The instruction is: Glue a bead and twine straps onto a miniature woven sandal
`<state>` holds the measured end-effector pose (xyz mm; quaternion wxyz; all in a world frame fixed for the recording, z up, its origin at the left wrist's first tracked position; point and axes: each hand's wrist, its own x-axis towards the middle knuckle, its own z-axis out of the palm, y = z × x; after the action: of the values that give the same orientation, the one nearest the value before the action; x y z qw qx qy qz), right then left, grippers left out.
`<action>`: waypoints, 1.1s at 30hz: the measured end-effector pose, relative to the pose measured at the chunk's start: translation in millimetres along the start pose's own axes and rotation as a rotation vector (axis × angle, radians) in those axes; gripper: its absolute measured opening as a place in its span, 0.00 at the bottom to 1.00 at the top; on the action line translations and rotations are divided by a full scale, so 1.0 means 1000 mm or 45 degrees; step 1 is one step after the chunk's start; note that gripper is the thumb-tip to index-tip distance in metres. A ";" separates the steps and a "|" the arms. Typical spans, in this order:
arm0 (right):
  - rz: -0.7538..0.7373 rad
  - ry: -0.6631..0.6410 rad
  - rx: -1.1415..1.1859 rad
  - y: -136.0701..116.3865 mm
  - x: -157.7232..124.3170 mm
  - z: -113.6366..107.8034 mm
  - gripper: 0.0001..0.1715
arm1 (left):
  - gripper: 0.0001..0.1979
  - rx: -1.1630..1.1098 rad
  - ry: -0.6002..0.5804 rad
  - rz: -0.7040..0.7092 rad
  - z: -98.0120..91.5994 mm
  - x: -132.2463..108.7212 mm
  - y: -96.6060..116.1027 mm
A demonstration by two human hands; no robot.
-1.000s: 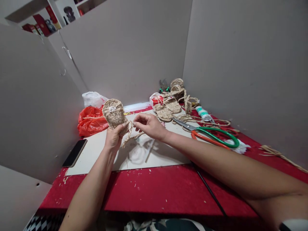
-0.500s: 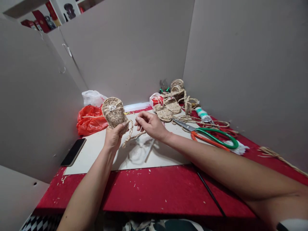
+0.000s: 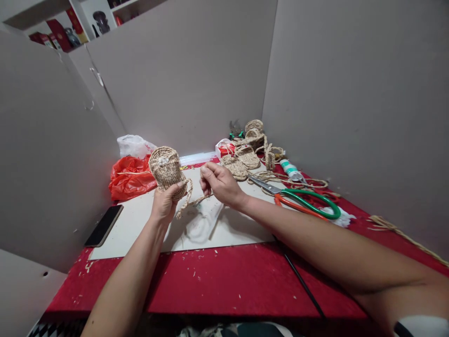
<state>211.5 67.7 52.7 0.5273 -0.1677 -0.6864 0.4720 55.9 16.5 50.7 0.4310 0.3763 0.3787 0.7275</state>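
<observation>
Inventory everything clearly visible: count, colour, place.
Woven slipper: one, tan, centre-left
Braided cord: count unclear, tan, beside slipper
Woven pieces: several, tan, back right
Scissors: one, green-orange handles, right
Roll: one, white-teal, right
Carton: one, red-white, back
Tool: one, green-handled, back
Translucent sticks: several, pale, back
Plastic bags: two, red/white, left
Smartphone: one, black, left
Board: one, white, centre
Tablecloth: one, red, underneath
Rod or cable: one, black, front
Strands: several, tan, far right
Clump: one, white, right
Shelf: one, white, top left
Walls: several, gray, around
Left hand: one, holding slipper
Right hand: one, over board
</observation>
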 end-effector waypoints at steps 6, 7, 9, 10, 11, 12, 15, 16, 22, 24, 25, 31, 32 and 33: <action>0.109 0.030 0.032 0.002 0.003 -0.001 0.22 | 0.16 0.011 0.066 -0.040 0.002 -0.001 0.001; 0.148 0.001 0.041 0.004 0.004 0.000 0.20 | 0.16 0.015 0.076 -0.047 0.002 -0.001 0.001; 0.235 -0.072 0.055 0.009 0.004 0.004 0.13 | 0.15 0.015 0.082 -0.055 0.001 -0.001 0.001; 0.278 -0.110 0.064 0.011 0.003 0.006 0.12 | 0.15 0.009 0.081 -0.052 0.001 -0.001 0.000; 0.314 -0.146 0.077 0.013 0.003 0.008 0.12 | 0.15 0.001 0.075 -0.045 0.001 -0.001 0.000; 0.340 -0.174 0.095 0.014 0.002 0.010 0.13 | 0.15 -0.008 0.066 -0.034 0.001 -0.001 -0.001; 0.361 -0.169 0.162 0.016 0.000 0.015 0.14 | 0.13 -0.018 0.038 0.008 0.002 -0.002 -0.002; 0.368 -0.144 0.183 0.017 -0.001 0.016 0.14 | 0.12 -0.019 0.024 0.016 0.003 -0.002 -0.003; 0.400 -0.048 0.259 0.017 -0.004 0.019 0.19 | 0.09 -0.005 -0.011 0.022 0.010 -0.009 -0.001; 0.398 -0.014 0.278 0.017 -0.005 0.020 0.18 | 0.09 -0.011 -0.014 0.021 0.011 -0.010 0.000; 0.398 0.001 0.288 0.017 -0.005 0.020 0.19 | 0.10 -0.013 -0.020 0.020 0.012 -0.010 0.000; 0.434 0.010 0.381 0.014 -0.006 0.023 0.21 | 0.07 0.038 -0.101 0.018 0.012 -0.012 0.000; 0.448 0.004 0.398 0.013 -0.006 0.023 0.21 | 0.07 0.034 -0.112 0.019 0.012 -0.012 -0.001; 0.459 -0.004 0.412 0.012 -0.006 0.023 0.22 | 0.06 0.029 -0.122 0.016 0.011 -0.012 -0.001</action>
<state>190.5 58.5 39.2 0.4535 -0.2003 -0.5615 0.6625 70.2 8.4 51.9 0.4396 0.4181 0.3635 0.7070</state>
